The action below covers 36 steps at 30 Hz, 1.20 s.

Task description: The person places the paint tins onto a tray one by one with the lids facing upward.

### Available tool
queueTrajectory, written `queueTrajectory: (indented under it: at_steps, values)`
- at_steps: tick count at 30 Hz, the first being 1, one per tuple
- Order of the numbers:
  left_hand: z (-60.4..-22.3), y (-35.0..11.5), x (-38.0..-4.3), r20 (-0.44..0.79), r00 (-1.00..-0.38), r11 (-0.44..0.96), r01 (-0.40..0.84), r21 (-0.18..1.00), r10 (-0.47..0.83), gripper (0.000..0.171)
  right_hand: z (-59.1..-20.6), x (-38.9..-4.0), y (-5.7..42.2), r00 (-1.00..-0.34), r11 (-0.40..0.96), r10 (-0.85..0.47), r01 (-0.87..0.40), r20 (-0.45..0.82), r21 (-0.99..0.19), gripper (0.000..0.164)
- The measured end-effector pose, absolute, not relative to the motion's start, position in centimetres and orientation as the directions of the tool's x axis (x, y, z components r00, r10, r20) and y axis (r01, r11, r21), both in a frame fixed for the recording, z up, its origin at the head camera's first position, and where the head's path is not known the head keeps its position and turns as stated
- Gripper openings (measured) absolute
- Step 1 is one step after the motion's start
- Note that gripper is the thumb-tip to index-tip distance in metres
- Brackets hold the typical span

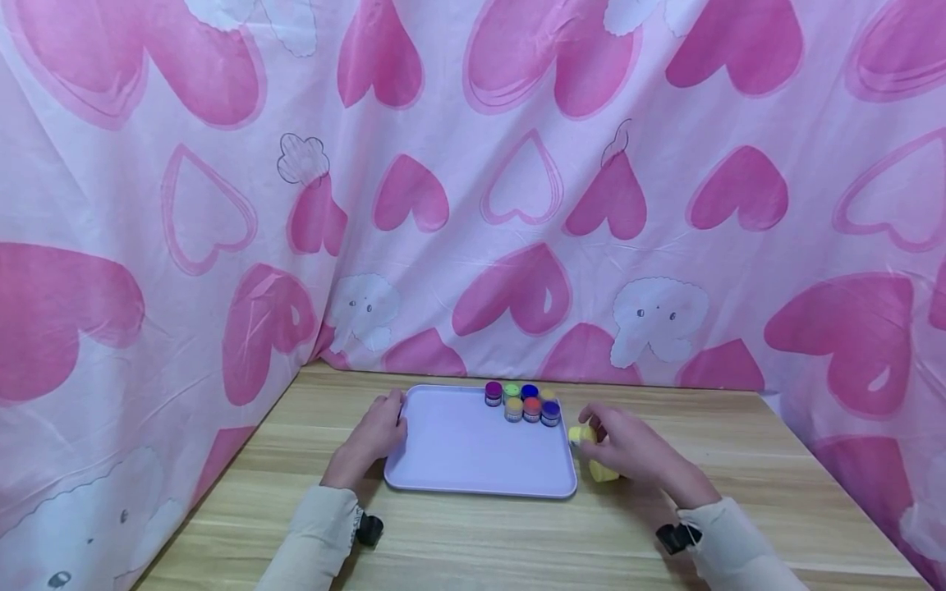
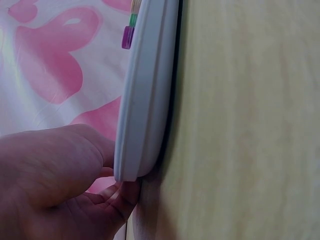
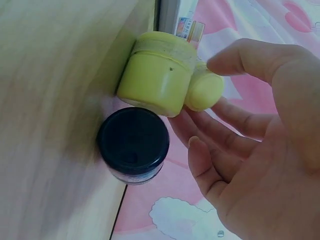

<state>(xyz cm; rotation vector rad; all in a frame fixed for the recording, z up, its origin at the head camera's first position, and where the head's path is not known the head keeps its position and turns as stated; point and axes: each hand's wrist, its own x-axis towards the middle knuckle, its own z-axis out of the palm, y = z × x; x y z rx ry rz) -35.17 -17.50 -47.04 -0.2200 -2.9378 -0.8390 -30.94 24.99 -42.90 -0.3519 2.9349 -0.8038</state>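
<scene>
At the left edge of the lilac tray [image 1: 473,460], my left hand [image 1: 373,431] holds the rim, with the thumb above and fingers below in the left wrist view [image 2: 60,175]. Just off the tray's right side, my right hand [image 1: 628,443] has thumb and fingers around a small yellow paint jar [image 3: 205,89], which looks tilted. Close by stands a larger-looking yellow jar [image 3: 157,75], partly under the hand in the head view. A dark-lidded jar [image 3: 134,142] is next to it; the hand hides it from the head camera.
Several small paint jars [image 1: 531,410] with coloured lids stand grouped in the tray's back right corner. Wood-grain tabletop [image 1: 473,542] surrounds the tray. A pink heart-patterned cloth [image 1: 517,205] hangs behind the table and along its sides.
</scene>
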Motion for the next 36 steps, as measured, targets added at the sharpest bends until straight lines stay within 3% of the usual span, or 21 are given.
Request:
queueTrajectory:
  at_steps: [14, 36]
  values:
    - [-47.0, -17.4, -35.1, 0.091, -0.99, 0.84, 0.138, 0.524, 0.106, 0.033, -42.3, -31.7, 22.7, -0.952, 0.769, -0.287, -0.293, 0.104, -0.568, 0.03]
    - [-47.0, -17.1, -35.2, 0.09, -0.992, 0.846, 0.126, 0.518, 0.092, 0.033, -42.5, -33.7, 18.8, -0.843, 0.656, -0.468, -0.533, 0.266, -0.535, 0.028]
